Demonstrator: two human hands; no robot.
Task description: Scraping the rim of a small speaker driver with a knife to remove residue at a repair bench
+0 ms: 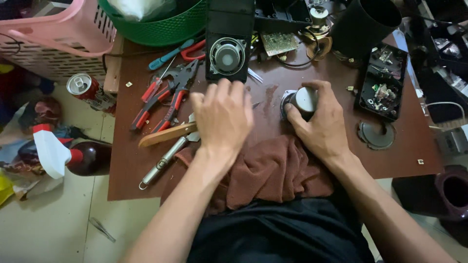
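My right hand (321, 124) grips a small round speaker driver (301, 100) with a silver magnet back, holding it on the brown table (131, 170). My left hand (223, 117) hovers palm down over the table centre, fingers together, with nothing visibly in it. Just left of it lie a wooden-handled tool (163, 135) and a metal cylinder tool (161, 164). A reddish-brown cloth (265, 170) lies under both wrists at the near edge. A black speaker box (227, 46) with an exposed cone stands just beyond my left hand.
Red-handled pliers (163, 100) and a blue screwdriver (168, 56) lie at the left. A green basket (161, 24) and a pink basket (58, 39) stand behind. A circuit board (279, 43), a black tube (363, 22) and an open black case (385, 83) sit at the right. A can (83, 87) and a spray bottle (63, 153) are on the floor.
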